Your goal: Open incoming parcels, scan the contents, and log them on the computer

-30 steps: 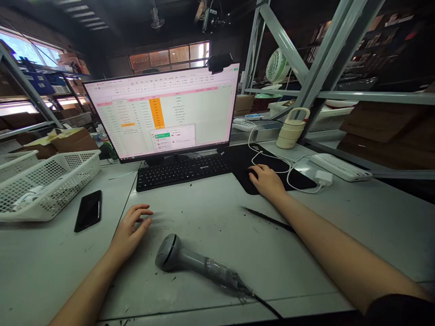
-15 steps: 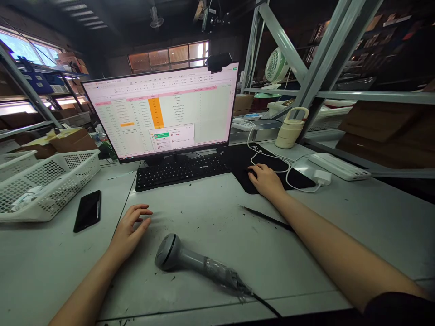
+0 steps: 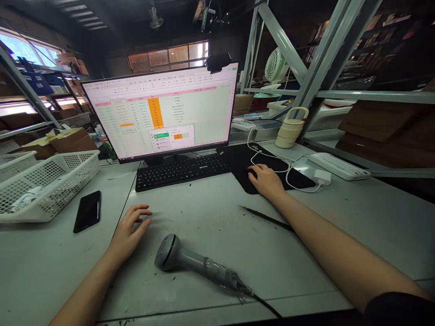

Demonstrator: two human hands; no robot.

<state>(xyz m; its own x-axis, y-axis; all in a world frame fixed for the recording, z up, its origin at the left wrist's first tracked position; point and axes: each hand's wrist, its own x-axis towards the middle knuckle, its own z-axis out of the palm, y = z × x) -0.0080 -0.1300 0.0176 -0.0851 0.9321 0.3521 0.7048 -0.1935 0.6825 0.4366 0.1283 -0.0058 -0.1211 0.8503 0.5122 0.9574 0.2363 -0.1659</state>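
Note:
My right hand (image 3: 267,181) rests over a dark computer mouse (image 3: 252,172) on the black mouse pad (image 3: 238,158); the hand covers most of the mouse. Fingers loosely curled and apart, my left hand (image 3: 132,226) lies on the table with nothing in it. Just right of it is a grey barcode scanner (image 3: 193,262), its handle wrapped in clear tape. A black keyboard (image 3: 180,172) sits in front of the monitor (image 3: 190,108), which shows a spreadsheet and a small pop-up window. Beside my right forearm lies a thin, dark pointed tool (image 3: 265,217).
A black phone (image 3: 87,211) and a white perforated basket (image 3: 54,181) stand at the left. To the right are a cream bottle (image 3: 287,131), a white power strip (image 3: 340,166) and a charger (image 3: 321,177) with cables. Metal shelving (image 3: 370,96) rises behind them.
The small window on the screen now shows an orange block in its right pane. Both hands have stayed in place.

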